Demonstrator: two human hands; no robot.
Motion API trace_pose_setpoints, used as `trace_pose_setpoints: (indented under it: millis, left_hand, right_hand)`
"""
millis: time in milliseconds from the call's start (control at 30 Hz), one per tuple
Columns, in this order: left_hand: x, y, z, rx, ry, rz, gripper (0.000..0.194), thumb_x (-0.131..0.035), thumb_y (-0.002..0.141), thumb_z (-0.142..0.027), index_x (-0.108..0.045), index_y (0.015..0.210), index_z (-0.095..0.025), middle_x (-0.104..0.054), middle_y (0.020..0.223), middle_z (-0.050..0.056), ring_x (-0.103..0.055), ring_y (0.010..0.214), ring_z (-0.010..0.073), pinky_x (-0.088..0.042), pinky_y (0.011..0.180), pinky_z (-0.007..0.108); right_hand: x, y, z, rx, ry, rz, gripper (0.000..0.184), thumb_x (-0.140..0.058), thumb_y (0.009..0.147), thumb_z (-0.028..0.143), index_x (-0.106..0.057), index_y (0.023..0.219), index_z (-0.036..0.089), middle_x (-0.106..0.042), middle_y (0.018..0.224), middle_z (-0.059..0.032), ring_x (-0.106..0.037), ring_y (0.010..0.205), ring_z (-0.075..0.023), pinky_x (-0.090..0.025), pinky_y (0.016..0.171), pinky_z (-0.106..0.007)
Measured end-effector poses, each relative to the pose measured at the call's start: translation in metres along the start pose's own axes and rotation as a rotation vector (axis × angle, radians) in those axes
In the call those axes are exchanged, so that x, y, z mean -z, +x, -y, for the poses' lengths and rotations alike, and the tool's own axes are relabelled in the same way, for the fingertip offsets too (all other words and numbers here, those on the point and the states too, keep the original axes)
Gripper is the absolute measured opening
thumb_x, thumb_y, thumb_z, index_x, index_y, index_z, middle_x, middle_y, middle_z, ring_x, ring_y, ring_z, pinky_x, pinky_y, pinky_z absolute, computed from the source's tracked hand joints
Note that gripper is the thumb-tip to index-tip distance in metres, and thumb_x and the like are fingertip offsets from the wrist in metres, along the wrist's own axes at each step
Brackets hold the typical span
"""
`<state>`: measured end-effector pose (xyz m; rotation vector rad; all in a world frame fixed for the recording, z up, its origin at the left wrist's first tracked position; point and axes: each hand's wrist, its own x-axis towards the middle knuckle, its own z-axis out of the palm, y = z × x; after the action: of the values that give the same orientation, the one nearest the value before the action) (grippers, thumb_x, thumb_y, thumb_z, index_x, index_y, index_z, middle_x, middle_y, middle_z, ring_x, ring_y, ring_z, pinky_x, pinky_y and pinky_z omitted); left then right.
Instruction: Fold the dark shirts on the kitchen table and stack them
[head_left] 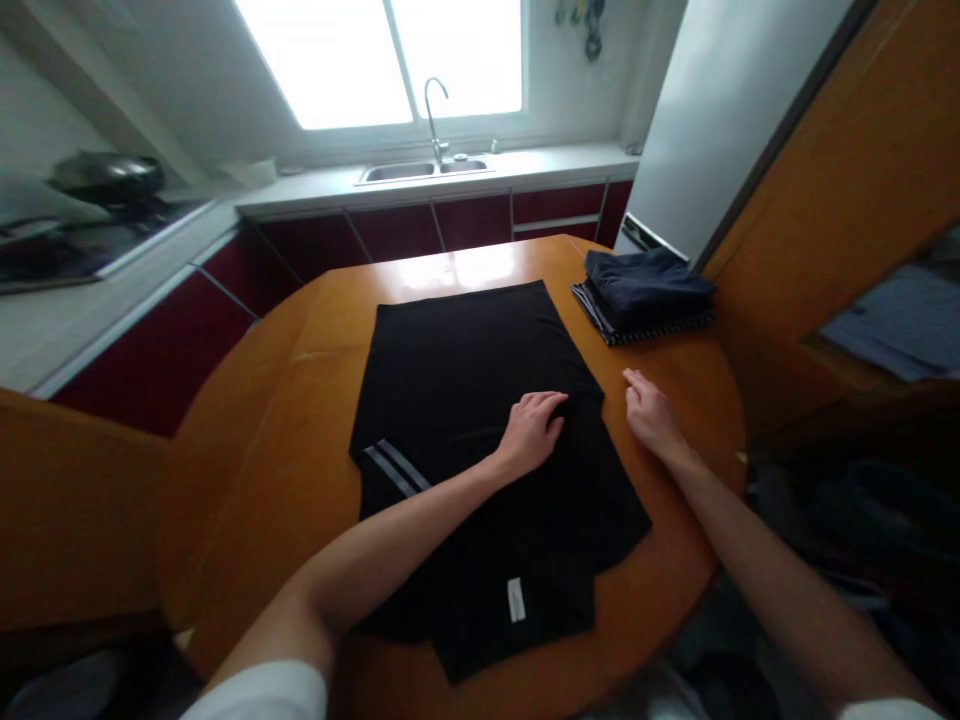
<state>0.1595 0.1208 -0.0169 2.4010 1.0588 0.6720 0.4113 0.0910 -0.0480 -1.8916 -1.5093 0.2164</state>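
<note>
My left hand (529, 432) rests unclenched on the black shirt (472, 360). My right hand (651, 412), holding nothing, is beside it; folded clothes (646, 285) lie beyond.

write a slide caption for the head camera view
Left hand on a black garment spread over a wooden table, right hand beside the garment, folded clothes beyond.
</note>
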Motion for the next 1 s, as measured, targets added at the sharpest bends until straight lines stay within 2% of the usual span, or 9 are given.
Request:
trace_pose_setpoints:
  millis: [100,233,333,433,600,733,833,1000]
  left_hand:
    - [0.001,0.004,0.004,-0.01,-0.116,-0.035,0.037,-0.058,0.092,-0.013,-0.065,0.126,-0.023,-0.066,0.124,0.006,-0.06,0.116,0.0219,-0.049,0.103,0.04]
    - [0.002,0.005,0.004,-0.037,-0.263,-0.05,0.042,-0.054,0.089,-0.005,-0.067,0.125,-0.021,-0.064,0.119,0.007,-0.064,0.105,0.0176,-0.055,0.091,0.031]
    - [0.003,0.003,0.002,-0.025,-0.273,-0.084,0.046,-0.053,0.087,-0.004,-0.068,0.126,-0.021,-0.063,0.12,0.006,-0.064,0.097,0.0158,-0.057,0.082,0.028]
    - [0.005,0.001,0.001,-0.019,-0.224,-0.093,0.044,-0.054,0.087,-0.006,-0.067,0.127,-0.02,-0.062,0.121,0.007,-0.064,0.094,0.0155,-0.058,0.082,0.029]
    - [0.006,-0.001,-0.003,-0.032,-0.013,-0.056,0.034,-0.054,0.091,-0.011,-0.071,0.118,-0.02,-0.061,0.123,0.009,-0.061,0.105,0.021,-0.054,0.098,0.039]
    - [0.007,-0.002,-0.007,-0.036,0.147,-0.029,0.033,-0.053,0.092,-0.015,-0.069,0.12,-0.021,-0.061,0.121,0.009,-0.058,0.106,0.024,-0.052,0.099,0.043]
    - [0.007,-0.004,-0.01,-0.025,0.225,-0.017,0.037,-0.052,0.092,-0.017,-0.065,0.127,-0.02,-0.06,0.127,0.009,-0.056,0.111,0.026,-0.05,0.099,0.043]
    - [-0.001,-0.006,-0.007,0.009,0.252,-0.017,0.048,-0.047,0.094,-0.018,-0.053,0.141,-0.018,-0.056,0.139,0.012,-0.049,0.126,0.0298,-0.044,0.103,0.048]
  right_hand:
    - [0.0,-0.001,0.001,0.015,0.044,0.002,0.052,-0.034,0.092,0.019,-0.063,0.134,0.006,-0.059,0.143,-0.0177,-0.048,0.14,-0.0264,-0.035,0.12,-0.046]
    - [0.0,-0.001,0.004,0.027,0.056,0.002,0.049,-0.036,0.091,0.016,-0.068,0.127,0.01,-0.061,0.141,-0.0153,-0.05,0.138,-0.0259,-0.036,0.119,-0.047]
    - [0.002,-0.001,0.005,0.027,0.056,0.002,0.048,-0.037,0.091,0.015,-0.069,0.126,0.014,-0.063,0.139,-0.0125,-0.05,0.138,-0.0254,-0.036,0.119,-0.048]
    - [0.004,-0.002,0.01,0.039,0.072,0.01,0.048,-0.038,0.092,0.017,-0.068,0.129,0.014,-0.061,0.141,-0.0123,-0.049,0.139,-0.0249,-0.036,0.119,-0.048]
    - [0.007,-0.009,0.025,0.181,0.081,0.107,0.046,-0.041,0.096,0.025,-0.063,0.136,0.018,-0.05,0.152,-0.0115,-0.04,0.145,-0.0252,-0.031,0.12,-0.05]
    - [0.006,-0.006,0.026,0.252,0.053,0.162,0.034,-0.045,0.097,0.028,-0.072,0.116,0.02,-0.056,0.146,-0.0111,-0.041,0.143,-0.0259,-0.032,0.119,-0.049]
    - [0.003,0.006,0.019,0.258,0.043,0.167,0.024,-0.049,0.095,0.028,-0.071,0.101,0.021,-0.06,0.137,-0.0111,-0.044,0.14,-0.0263,-0.035,0.116,-0.047]
    - [-0.003,0.028,0.012,0.288,-0.053,0.188,0.016,-0.053,0.092,0.029,-0.067,0.093,0.021,-0.061,0.131,-0.0106,-0.05,0.13,-0.0275,-0.035,0.113,-0.046]
